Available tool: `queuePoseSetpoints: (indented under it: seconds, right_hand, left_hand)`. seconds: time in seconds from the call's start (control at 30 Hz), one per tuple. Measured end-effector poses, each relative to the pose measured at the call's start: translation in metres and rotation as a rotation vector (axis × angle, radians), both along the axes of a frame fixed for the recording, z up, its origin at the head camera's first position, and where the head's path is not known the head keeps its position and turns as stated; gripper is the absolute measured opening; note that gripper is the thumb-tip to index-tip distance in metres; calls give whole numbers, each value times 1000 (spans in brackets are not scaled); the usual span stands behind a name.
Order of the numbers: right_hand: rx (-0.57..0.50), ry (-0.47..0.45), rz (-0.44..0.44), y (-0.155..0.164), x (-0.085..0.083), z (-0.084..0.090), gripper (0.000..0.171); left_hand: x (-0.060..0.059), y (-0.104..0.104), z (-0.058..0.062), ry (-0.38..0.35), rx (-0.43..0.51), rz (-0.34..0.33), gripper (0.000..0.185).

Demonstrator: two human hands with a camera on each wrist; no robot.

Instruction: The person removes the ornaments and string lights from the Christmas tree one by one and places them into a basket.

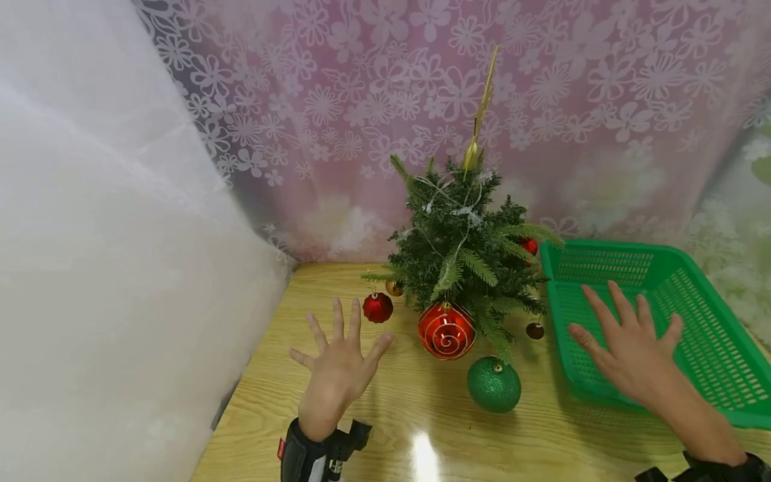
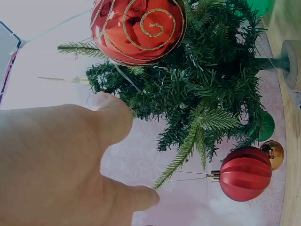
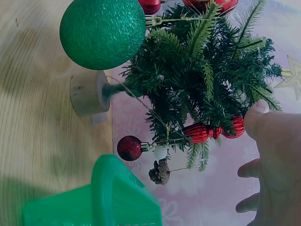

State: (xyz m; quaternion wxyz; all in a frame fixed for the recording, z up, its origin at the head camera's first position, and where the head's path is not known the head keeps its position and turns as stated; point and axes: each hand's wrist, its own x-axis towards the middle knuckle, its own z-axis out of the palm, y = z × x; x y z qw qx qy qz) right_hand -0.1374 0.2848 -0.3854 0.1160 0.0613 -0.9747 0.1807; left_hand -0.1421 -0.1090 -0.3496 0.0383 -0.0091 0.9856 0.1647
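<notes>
My hands are bare. On my left wrist [image 1: 319, 452] sits a black strapped camera mount with a small red tag; my right wrist [image 1: 717, 465] wears a black band.

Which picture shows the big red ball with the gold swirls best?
The left wrist view: the red swirl ball fills the top, close up, gold spirals sharp. The head view shows it whole but smaller, hanging low on the little tree. The right wrist view catches only its cut-off edge.
</notes>
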Motion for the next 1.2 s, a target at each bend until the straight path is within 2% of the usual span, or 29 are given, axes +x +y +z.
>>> queuePoseSetpoints:
  seconds: [0.17,0.33,0.43,0.5,0.57,0.63,0.73,0.77,0.83,0.9,0.97,1.07,1.17,1.2]
  right_hand:
    - [-33,-16,4,-4,-1,-3,72]
    - [-43,76,18,-8,3,1,67]
    - [-40,173,44,-18,0,16,64]
    - [-37,231,65,-27,-5,33,64]
    - [-33,279,83,-36,-12,56,64]
    - [-66,306,104,-44,-18,82,64]
    - [-204,285,117,-53,-27,121,58]
    - [-258,279,118,-56,-31,133,55]
    - [-361,249,120,-63,-40,156,54]
    - [-442,213,129,-71,-54,173,60]
    - [-490,146,148,-80,-71,187,75]
    - [-568,18,162,-92,-97,201,93]
    - [-648,-68,157,-100,-114,209,97]
    - [-668,-83,157,-101,-117,210,96]
  left_hand:
    - [3,0,-2,-6,17,7,84]
    - [7,0,-8,-67,44,-7,84]
    - [4,-9,-6,-127,53,-44,79]
    - [2,-18,0,-118,99,-47,75]
    - [-1,-28,8,-22,158,-33,67]
    - [-4,-32,16,122,239,-9,55]
    - [-8,-26,14,305,331,-37,28]
    - [-10,-21,9,320,348,-48,22]
    - [-11,-12,-8,297,369,-79,21]
    - [-11,-5,-32,226,366,-90,26]
    - [-10,-2,-60,137,362,-90,28]
    - [-13,2,-100,35,416,-101,23]
    - [-27,13,-134,-18,525,-156,10]
    - [-34,19,-144,-30,583,-178,13]
